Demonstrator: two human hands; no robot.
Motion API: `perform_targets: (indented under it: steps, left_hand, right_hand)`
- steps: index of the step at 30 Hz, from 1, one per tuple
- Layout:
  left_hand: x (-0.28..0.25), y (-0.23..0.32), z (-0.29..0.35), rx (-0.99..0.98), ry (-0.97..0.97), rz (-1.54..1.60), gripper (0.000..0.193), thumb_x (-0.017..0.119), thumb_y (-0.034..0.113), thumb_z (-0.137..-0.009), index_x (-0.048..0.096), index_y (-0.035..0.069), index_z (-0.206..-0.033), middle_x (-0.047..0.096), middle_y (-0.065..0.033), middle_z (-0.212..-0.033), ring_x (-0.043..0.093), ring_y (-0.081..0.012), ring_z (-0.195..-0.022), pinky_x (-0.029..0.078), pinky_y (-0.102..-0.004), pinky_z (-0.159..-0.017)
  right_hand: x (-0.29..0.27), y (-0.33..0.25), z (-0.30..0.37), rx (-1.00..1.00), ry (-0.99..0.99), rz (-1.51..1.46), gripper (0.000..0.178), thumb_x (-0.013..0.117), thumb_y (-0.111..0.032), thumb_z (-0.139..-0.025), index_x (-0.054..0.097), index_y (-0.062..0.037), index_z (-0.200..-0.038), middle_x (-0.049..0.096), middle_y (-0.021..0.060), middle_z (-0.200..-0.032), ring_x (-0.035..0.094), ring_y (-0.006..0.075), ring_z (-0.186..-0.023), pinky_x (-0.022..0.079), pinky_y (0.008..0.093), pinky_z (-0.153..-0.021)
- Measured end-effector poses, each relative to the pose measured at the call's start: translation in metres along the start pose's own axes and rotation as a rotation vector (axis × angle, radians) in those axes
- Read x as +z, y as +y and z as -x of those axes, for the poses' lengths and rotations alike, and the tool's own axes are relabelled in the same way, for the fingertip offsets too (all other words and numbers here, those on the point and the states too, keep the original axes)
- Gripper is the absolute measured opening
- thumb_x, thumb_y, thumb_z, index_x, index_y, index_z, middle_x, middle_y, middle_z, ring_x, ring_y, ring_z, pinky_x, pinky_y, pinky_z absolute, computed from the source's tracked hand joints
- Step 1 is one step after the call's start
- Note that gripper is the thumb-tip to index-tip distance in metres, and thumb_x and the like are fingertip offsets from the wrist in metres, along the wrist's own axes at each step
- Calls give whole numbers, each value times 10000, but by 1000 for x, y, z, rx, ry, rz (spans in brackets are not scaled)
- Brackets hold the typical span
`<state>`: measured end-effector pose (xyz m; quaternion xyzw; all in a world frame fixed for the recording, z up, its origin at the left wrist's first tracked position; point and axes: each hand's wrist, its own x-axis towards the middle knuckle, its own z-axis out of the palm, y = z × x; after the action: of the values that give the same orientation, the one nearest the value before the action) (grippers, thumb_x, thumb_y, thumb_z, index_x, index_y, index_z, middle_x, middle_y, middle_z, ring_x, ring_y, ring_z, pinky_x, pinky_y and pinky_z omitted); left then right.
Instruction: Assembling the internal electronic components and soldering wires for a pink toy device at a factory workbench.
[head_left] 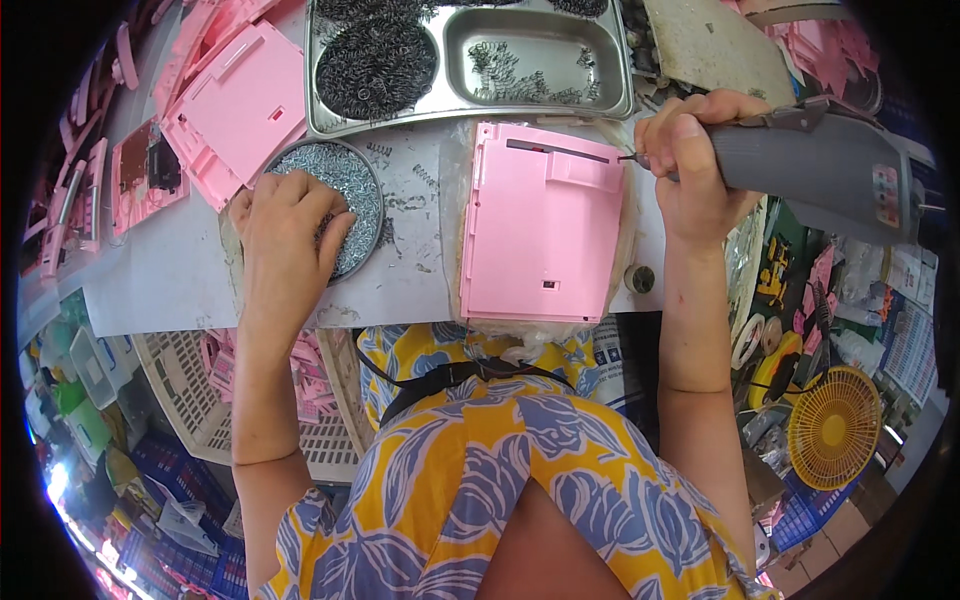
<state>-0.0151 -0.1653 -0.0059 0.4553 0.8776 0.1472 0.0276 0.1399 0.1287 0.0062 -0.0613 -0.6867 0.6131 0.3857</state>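
A pink plastic casing (540, 230) lies flat on a plastic-wrapped pad on the table in front of me. In my right hand (697, 160) is a grey electric screwdriver (820, 165), its thin bit pointing left at the casing's upper right corner. My left hand (292, 225) rests over a round dish (378, 185) of small silver screws (335, 175). The left fingers are curled together at the screws, and whatever they hold is hidden.
A steel tray (470, 112) with dark coil springs (380, 70) stands at the back. More pink casings (235, 110) are stacked at left. A small round dark object (639, 278) sits right of the pad. Below the table are a white crate (185, 390) and a yellow fan (835, 428).
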Motion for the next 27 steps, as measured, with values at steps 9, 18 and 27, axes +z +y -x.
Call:
perform_targets:
  steps: [9, 18, 27]
  left_hand:
    - [5, -22, -10, -88, 128, -15, 145, 682, 184, -895, 634, 73, -814, 596, -65, -805, 589, -288, -831, 374, -430, -817]
    - [12, 66, -11, 296, 207, 479, 178, 809, 144, -776, 684, 145, -903, 680, 20, -907, 632, -170, -838, 358, -408, -851]
    - [27, 73, -6, 370, 302, 671, 199, 785, 78, -752, 692, 103, -926, 685, 9, -880, 618, -169, -757, 356, -399, -819]
  right_hand:
    - [-7, -23, -29, -101, -131, -353, 294, 597, -52, -925, 503, -5, -1200, 505, 55, -641, 494, 138, -521, 449, 307, -516]
    - [54, -74, 0, 102, -341, -425, 350, 605, -200, -984, 498, -167, -1315, 489, -37, -664, 450, 99, -540, 449, 287, -569]
    - [63, -74, -1, 115, -508, -481, 333, 675, -197, -953, 489, -213, -1229, 532, -54, -614, 488, 88, -492, 468, 268, -516]
